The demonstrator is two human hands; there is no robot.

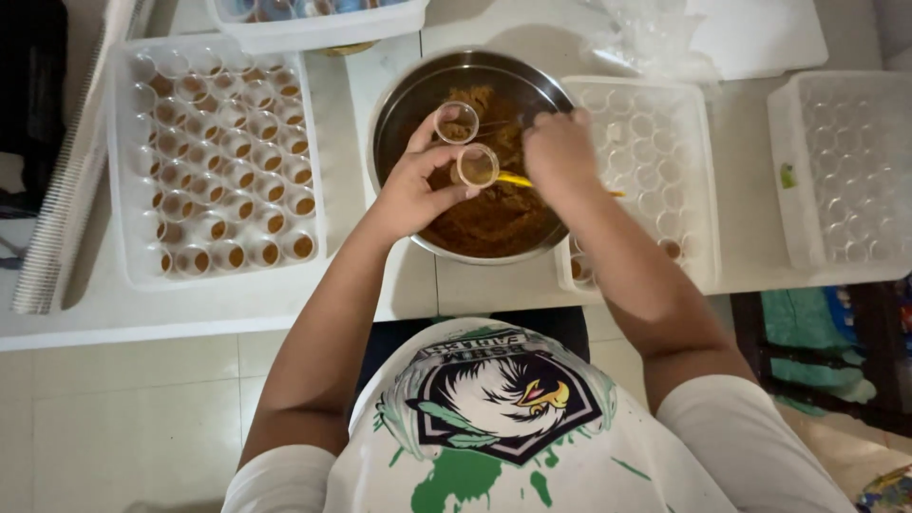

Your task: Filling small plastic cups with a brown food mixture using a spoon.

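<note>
A steel bowl (399, 104) of brown paste (499, 214) stands on the white table in front of me. My left hand (413, 185) is over the bowl and holds two small clear cups (465, 142), both with a bit of paste in them. My right hand (560, 152) is beside them, closed on a yellow-handled spoon (518, 180) whose tip points at the lower cup.
A white tray (123, 171) at the left holds several small cups with paste. Right of the bowl are a tray (708, 180) and a bin (788, 171) with mostly empty cups. Another white tub (318, 28) and a clear plastic bag (646, 38) lie at the back.
</note>
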